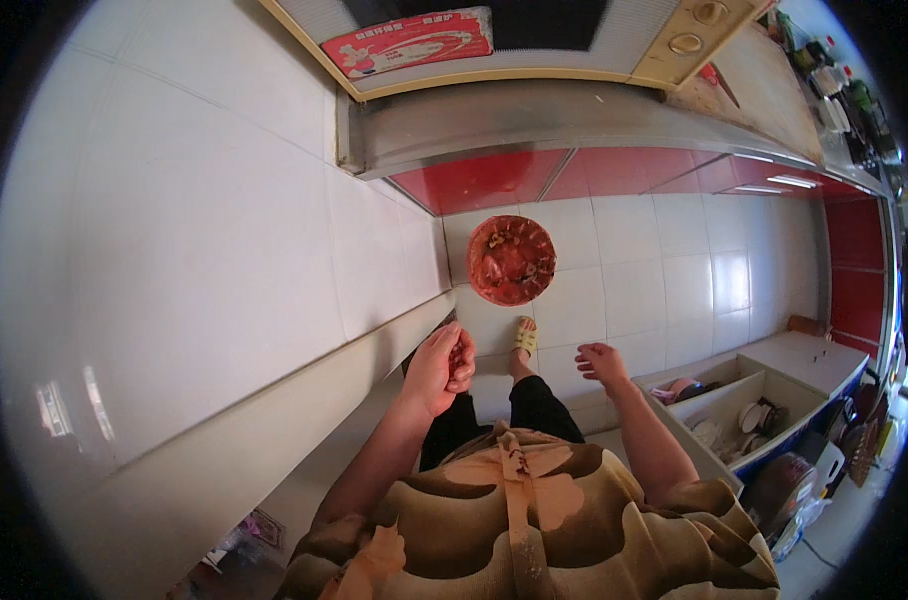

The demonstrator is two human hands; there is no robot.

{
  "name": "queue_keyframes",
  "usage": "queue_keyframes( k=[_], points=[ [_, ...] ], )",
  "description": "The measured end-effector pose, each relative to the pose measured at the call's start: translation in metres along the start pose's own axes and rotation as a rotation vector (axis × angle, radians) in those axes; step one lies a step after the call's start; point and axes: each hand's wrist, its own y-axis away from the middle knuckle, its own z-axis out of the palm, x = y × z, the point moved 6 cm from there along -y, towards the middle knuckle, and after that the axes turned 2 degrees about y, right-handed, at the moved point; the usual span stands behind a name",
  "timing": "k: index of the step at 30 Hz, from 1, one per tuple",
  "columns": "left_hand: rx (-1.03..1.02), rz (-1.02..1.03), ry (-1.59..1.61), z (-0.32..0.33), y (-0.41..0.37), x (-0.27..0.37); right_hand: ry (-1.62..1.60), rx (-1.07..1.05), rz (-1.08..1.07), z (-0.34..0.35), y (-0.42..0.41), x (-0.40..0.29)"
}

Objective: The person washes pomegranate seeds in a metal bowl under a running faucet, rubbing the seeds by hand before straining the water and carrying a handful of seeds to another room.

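Note:
My left hand [440,369] is cupped, palm up, around a small heap of dark reddish-brown pieces [457,358]. They look like nuts or beans, but the fingers hide most of them. My right hand [602,365] hangs in the air to the right, its fingers loosely bent and apart, with nothing in it. Beyond both hands, a round waste bin [511,261] lined with a red plastic bag stands on the floor, and scraps [502,240] lie inside it.
White floor tiles [634,292] run beneath red cabinet fronts [484,178]. Above them, a microwave oven [491,64] sits on the counter [424,135]. A tiled wall [221,225] borders the left. At right, an open-topped cabinet [754,382] holds bowls [754,416]. My sandalled foot [525,336] is near the bin.

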Motion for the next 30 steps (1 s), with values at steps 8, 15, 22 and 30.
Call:
queue_keyframes(
  k=[8, 15, 22, 30],
  points=[
    [0.003, 0.048, 0.113, 0.011, -0.024, 0.019, -0.007, -0.056, 0.055, -0.016, -0.026, 0.021],
    [0.012, 0.010, 0.211, 0.011, -0.032, 0.021, 0.034, -0.016, 0.106, -0.031, -0.032, 0.035],
    [-0.478, 0.064, 0.762, 0.041, -0.047, 0.049, 0.070, -0.017, 0.117, -0.041, -0.042, 0.059],
    [-0.804, -0.028, 0.906, 0.140, -0.044, 0.062, -0.328, -0.154, -0.131, -0.010, 0.029, -0.068]
  ],
)
